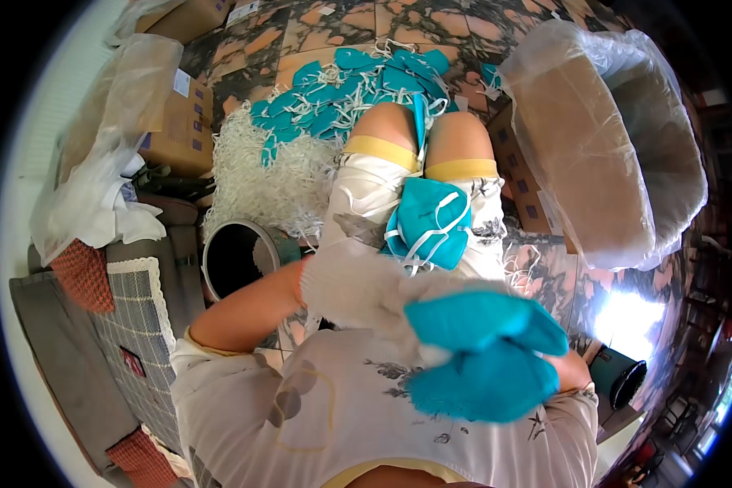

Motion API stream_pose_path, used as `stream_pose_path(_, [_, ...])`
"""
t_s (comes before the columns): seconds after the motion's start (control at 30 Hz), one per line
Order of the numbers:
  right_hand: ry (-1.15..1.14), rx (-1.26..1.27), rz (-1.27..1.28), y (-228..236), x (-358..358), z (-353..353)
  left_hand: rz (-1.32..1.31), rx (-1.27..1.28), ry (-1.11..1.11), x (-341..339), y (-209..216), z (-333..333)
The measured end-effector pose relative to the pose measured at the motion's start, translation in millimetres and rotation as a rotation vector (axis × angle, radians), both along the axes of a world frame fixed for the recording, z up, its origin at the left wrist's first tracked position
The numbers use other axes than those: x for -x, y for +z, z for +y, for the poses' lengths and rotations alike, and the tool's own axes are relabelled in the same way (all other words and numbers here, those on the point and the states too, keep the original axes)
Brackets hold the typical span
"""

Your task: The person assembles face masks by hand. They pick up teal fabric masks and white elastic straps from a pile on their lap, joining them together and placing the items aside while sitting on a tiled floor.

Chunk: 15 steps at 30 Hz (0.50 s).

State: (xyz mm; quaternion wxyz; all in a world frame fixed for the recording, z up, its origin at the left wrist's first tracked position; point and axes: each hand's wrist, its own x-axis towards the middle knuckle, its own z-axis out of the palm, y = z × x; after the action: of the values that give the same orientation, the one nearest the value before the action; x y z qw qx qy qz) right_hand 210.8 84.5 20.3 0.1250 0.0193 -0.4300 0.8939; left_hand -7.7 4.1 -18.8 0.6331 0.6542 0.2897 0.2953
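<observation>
Close to my chest, two teal folded face masks (484,354) lie overlapped, slightly smeared by motion. My left hand (358,289), in a white knit glove, reaches in from the left, and its closed, blurred fingers meet the masks' left edge. The right forearm (573,372) runs behind the masks. My right hand (472,285), gloved in white too, grips them from the far side, with most of its fingers hidden. On my lap rests another teal face mask (439,215) with white straps. One more mask (420,122) stands edge-on between my knees.
Beyond my knees, teal masks (350,93) are heaped on the marbled floor beside a pile of white straps (260,183). A round dark bin (211,264) stands left. Large plastic-lined cardboard boxes flank me, one right (577,146), one left (179,122). A sofa (65,358) lies far left.
</observation>
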Motion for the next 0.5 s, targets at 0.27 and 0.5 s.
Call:
stream_pose_path(0.27, [0.269,-0.504,-0.02,12,-32,1,0.44,-0.199,-0.207,17,29,-39])
stream_pose_path(0.5, [0.166,-0.366,-0.027,19,-71,34,0.581,0.059,-0.083,68,9,-90])
